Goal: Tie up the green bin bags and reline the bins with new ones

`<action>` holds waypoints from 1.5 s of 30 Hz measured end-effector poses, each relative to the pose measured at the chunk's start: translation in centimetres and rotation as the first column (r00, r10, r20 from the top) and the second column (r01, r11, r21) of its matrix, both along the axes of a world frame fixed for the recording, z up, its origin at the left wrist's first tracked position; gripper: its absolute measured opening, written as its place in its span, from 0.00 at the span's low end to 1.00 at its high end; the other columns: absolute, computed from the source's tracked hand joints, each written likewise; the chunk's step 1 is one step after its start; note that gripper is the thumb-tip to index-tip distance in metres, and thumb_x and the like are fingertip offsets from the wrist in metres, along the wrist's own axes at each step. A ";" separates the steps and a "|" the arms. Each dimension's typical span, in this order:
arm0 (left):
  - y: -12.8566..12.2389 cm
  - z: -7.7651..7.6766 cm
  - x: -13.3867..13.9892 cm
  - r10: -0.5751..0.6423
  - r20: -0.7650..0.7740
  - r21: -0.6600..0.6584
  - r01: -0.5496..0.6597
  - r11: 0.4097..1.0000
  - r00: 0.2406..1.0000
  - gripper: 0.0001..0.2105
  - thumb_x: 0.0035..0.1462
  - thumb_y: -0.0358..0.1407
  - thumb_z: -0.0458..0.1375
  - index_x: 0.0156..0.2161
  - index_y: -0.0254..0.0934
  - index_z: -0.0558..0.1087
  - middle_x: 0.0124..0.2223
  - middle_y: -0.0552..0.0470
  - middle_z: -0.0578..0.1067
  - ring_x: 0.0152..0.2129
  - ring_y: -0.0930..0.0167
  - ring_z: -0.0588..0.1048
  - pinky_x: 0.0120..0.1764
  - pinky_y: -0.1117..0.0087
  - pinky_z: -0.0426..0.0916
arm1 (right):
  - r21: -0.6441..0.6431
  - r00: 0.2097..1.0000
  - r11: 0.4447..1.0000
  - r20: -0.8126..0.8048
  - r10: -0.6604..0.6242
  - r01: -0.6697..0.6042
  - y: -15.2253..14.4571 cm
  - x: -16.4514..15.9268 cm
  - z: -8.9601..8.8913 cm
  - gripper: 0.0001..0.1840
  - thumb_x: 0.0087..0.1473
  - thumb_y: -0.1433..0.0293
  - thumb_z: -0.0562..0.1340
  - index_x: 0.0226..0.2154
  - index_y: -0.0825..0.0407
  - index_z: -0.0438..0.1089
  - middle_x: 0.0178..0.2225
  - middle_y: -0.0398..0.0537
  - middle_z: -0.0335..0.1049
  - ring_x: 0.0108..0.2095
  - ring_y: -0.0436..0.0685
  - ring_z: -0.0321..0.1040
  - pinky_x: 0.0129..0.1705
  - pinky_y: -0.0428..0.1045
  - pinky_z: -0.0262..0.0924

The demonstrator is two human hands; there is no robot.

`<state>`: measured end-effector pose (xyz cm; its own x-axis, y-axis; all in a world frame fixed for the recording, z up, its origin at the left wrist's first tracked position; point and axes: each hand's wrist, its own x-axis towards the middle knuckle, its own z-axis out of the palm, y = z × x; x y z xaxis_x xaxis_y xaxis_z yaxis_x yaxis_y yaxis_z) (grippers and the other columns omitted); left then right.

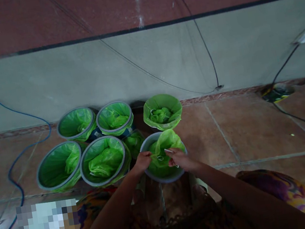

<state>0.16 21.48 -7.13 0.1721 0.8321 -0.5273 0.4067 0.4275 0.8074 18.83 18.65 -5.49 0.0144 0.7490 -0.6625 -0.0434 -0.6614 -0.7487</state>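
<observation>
The two hands are apart, with a sheer green bag (169, 139) bunched between them. The left hand (143, 161) is pinched on its gathered near-left edge; the right hand (178, 159) is clamped on a small white strip (169, 150), and whether it also grips the green material is unclear. A thin white loop (160, 158) lies on the bag midway between the hands.

The bag spreads just above and inside a grey-rimmed tub (168, 180) directly under both hands. It looks very light, limp and somewhat slippery, likely to fold rather than hold a shape, and thin enough to snag or tear if tugged sharply. The gathered edge seems the surest hold, pinched between thumb and fingertips; the strip offers only a small grip.

Just beyond the tub, ahead of the right hand, stands a green-lined bin (161, 101) with more bunched green material. A green bundle (134, 143) sits just ahead of the left hand. Further to its left, a near lined bucket (105, 163) holds a fuller heap, probably as soft. Well beyond both hands rises the wall (78, 76).
</observation>
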 end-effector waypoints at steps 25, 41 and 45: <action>0.3 3.8 0.9 -0.283 -0.444 0.138 0.377 0.916 0.850 0.11 0.50 0.31 0.55 0.19 0.36 0.67 0.18 0.58 0.60 0.21 0.74 0.62 0.26 0.73 0.52 | 0.162 0.992 0.982 -0.102 -0.077 0.093 1.0 0.2 0.8 0.16 0.33 0.67 0.70 0.29 0.53 0.71 0.13 0.32 0.58 0.13 0.44 0.50 0.15 0.43 0.43; 1.0 3.4 0.5 -0.040 -0.188 0.264 0.090 0.960 0.981 0.12 0.49 0.41 0.55 0.20 0.35 0.67 0.19 0.59 0.62 0.20 0.76 0.62 0.25 0.74 0.55 | 0.113 0.984 0.983 -0.079 0.157 -0.148 -0.3 -0.2 0.8 0.03 0.40 0.72 0.65 0.22 0.55 0.70 0.17 0.38 0.65 0.15 0.43 0.53 0.16 0.41 0.44; 0.8 3.1 0.5 0.000 0.037 0.109 -0.004 0.994 0.999 0.12 0.47 0.43 0.57 0.23 0.35 0.70 0.20 0.57 0.68 0.20 0.74 0.66 0.26 0.73 0.60 | 0.101 0.983 0.993 -0.165 0.077 -0.061 -0.1 -0.4 0.3 0.06 0.44 0.68 0.64 0.24 0.54 0.68 0.20 0.40 0.68 0.14 0.42 0.51 0.15 0.42 0.40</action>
